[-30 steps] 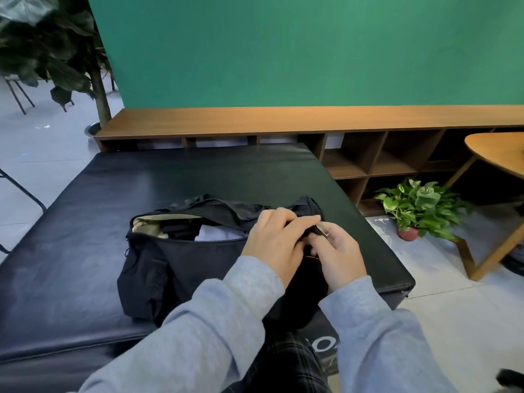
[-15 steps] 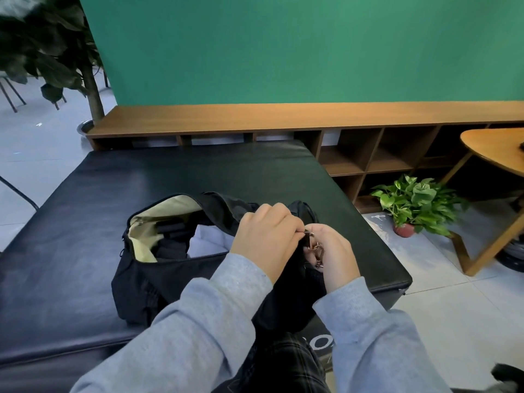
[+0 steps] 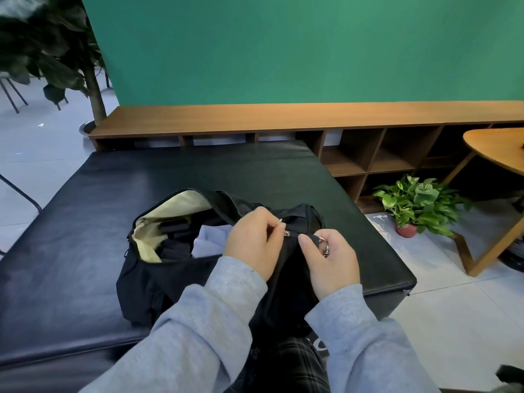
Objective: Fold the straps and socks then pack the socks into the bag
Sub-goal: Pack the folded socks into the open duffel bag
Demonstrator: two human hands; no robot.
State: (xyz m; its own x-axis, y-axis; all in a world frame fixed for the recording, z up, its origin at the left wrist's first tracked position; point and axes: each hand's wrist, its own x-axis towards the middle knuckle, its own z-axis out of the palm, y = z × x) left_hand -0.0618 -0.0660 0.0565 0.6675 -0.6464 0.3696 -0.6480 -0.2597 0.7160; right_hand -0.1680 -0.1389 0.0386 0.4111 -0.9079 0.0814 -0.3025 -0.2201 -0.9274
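Note:
A black bag (image 3: 158, 282) with a beige lining lies open on the black padded bench (image 3: 71, 222). Inside I see dark rolled items (image 3: 174, 229) and a pale grey cloth (image 3: 209, 241). My left hand (image 3: 253, 241) pinches the small metal zipper pull (image 3: 281, 222) at the bag's right end. My right hand (image 3: 330, 259) grips the bag's black fabric end, with a metal ring (image 3: 324, 246) against its fingers. Both grey sleeves reach in from the bottom of the view.
A low wooden shelf unit (image 3: 312, 117) runs along the green wall behind the bench. A potted green plant (image 3: 416, 205) stands on the tiled floor at right, beside a wooden table (image 3: 499, 148). A large tree plant (image 3: 56, 52) is at far left.
The bag's mouth has opened wider, showing more beige lining. My hands have drawn apart: the left now pinches the zipper pull, the right holds the bag's end with the ring.

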